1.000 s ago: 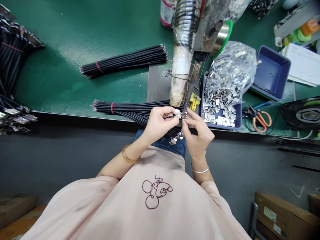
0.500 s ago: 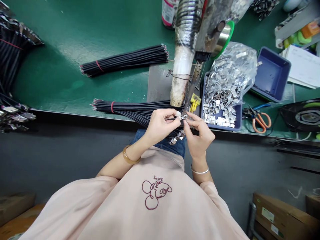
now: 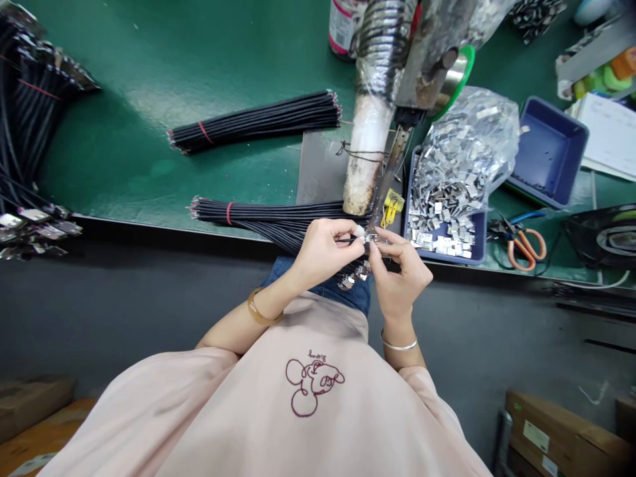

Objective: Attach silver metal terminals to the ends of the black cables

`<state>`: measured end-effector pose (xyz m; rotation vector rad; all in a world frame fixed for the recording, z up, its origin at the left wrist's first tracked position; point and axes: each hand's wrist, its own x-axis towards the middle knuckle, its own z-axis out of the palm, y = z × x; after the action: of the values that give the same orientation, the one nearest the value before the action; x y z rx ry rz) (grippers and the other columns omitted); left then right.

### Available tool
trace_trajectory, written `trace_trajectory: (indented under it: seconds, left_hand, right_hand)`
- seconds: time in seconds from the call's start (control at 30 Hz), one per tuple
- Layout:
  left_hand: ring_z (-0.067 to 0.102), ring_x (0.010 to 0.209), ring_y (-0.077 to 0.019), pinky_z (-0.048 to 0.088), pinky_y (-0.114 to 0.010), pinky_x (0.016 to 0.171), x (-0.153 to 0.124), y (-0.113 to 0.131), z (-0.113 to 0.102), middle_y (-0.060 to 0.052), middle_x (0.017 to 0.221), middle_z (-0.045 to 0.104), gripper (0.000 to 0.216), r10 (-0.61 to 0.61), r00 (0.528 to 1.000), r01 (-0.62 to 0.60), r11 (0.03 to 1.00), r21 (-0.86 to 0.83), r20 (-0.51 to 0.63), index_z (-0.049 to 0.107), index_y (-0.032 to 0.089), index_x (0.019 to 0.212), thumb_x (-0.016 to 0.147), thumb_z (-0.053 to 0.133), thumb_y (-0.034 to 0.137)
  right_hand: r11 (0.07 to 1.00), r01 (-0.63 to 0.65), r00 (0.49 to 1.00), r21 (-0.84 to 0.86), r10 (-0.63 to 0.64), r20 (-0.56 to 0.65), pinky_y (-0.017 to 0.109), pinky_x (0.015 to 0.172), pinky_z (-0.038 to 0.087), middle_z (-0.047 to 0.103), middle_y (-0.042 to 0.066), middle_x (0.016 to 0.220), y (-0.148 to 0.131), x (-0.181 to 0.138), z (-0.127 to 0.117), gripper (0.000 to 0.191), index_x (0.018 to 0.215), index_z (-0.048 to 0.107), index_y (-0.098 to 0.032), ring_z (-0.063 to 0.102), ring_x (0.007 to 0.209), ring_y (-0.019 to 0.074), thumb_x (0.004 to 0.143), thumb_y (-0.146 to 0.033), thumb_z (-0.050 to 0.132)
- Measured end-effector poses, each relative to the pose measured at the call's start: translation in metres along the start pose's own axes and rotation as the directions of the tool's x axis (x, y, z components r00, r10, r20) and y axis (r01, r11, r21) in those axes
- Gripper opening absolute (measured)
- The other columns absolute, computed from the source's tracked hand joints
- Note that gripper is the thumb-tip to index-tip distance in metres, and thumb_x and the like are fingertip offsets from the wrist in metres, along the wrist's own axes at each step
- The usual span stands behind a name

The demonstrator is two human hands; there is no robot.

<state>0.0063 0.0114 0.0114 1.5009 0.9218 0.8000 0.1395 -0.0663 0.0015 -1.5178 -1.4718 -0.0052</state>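
Note:
My left hand (image 3: 330,254) is closed in a pinch on the end of a black cable (image 3: 344,240). In my right hand (image 3: 401,270) a small metal connector (image 3: 370,237) is pinched between thumb and finger, right at the cable's end. The metal bar of a soldering iron (image 3: 391,173) comes down from above, its lower end close to my fingertips. Beneath and left of my hands lies a bundle of black cables (image 3: 268,213), tied with a red band. Several cables with metal connectors on their ends (image 3: 354,275) hang below my hands at the table edge.
A second cable bundle (image 3: 258,121) lies farther back. To the right, a blue tray (image 3: 481,238) holds loose connectors under a plastic bag (image 3: 470,126). Beyond are orange-handled pliers (image 3: 527,248) and another blue tray (image 3: 549,149). A taped fume hose (image 3: 368,132) hangs over the table.
The whole view has shifted slightly to the right. Both hands keep their pinch at the soldering iron's lower end, with hardly any movement relative to the table.

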Motion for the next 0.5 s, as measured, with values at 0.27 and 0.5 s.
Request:
trace_trajectory:
  seconds: [0.27, 0.5]
  left_hand:
    - [0.026, 0.054, -0.0063, 0.023, -0.02, 0.05, -0.0003, -0.0028, -0.0008, 0.006, 0.056, 0.035, 0.014, 0.033, 0.999, -0.033, 0.999, -0.024, -0.03, 0.067, 0.012, 0.073, 0.077, 0.063, 0.025]
    - [0.026, 0.056, -0.0063, 0.023, -0.019, 0.051, -0.0021, 0.0005, -0.0031, 0.006, 0.058, 0.034, 0.011, 0.001, 0.999, -0.001, 1.0, 0.004, 0.039, 0.066, 0.012, 0.07, 0.076, 0.061, 0.019]
  right_hand:
    - [0.998, 0.043, 0.999, -0.036, -0.044, -0.012, 0.033, 0.081, 0.064, 0.079, 0.001, 0.102, -0.0043, 0.0053, 0.0015, 0.007, 0.089, 0.068, -0.024, 0.077, 0.096, 0.0189, 0.09, -0.017, 0.07]
    - [0.997, 0.073, 0.997, -0.04, -0.072, 0.033, 0.028, 0.076, 0.063, 0.079, 0.004, 0.105, -0.003, -0.0023, -0.0054, 0.01, 0.09, 0.063, -0.023, 0.078, 0.095, 0.0176, 0.09, -0.014, 0.068]
